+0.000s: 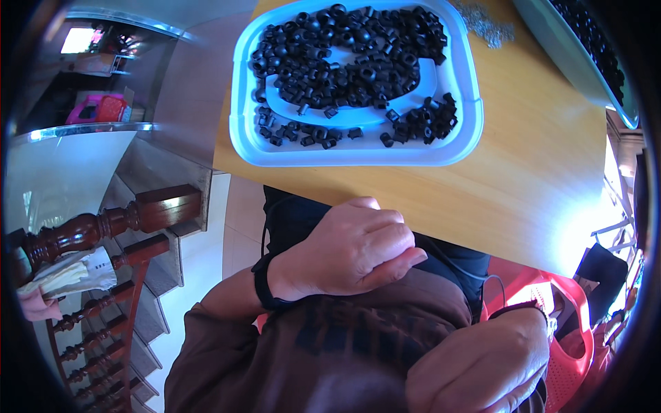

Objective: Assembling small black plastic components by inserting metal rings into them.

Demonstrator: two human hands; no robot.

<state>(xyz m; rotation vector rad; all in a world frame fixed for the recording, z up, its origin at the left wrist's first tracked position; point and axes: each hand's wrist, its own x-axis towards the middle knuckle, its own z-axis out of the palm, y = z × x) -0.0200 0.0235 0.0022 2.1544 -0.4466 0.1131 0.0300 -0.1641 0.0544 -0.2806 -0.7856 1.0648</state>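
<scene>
Black plastic fittings (344, 79) fill a white tray (413, 157), with both hands below the table edge

The rounded rectangular tray sits at the near edge of a light wooden table (537, 158), top centre of the view. Most of the small, hollow-looking fittings are heaped in its middle and far part; smaller groups lie in the two near corners. A pale U-shaped band (337, 118) curves around the main heap.

The left hand (361, 244), wearing a black wristband (261, 283), is curled into a loose fist just below the table edge, thumb against the fingers; whether anything is inside cannot be seen. The right hand (482, 365) is lower, in front of the brown shirt (317, 365), its fingertips hidden, so its grip cannot be told.

Beyond the tray's right corner is a pile of small silvery pieces (487, 26). Farther right stands a second tray (564, 55) of dark pieces. A red plastic basket (582, 344) is at lower right; at left, a turned wooden banister (165, 208) borders stairs (141, 296).
</scene>
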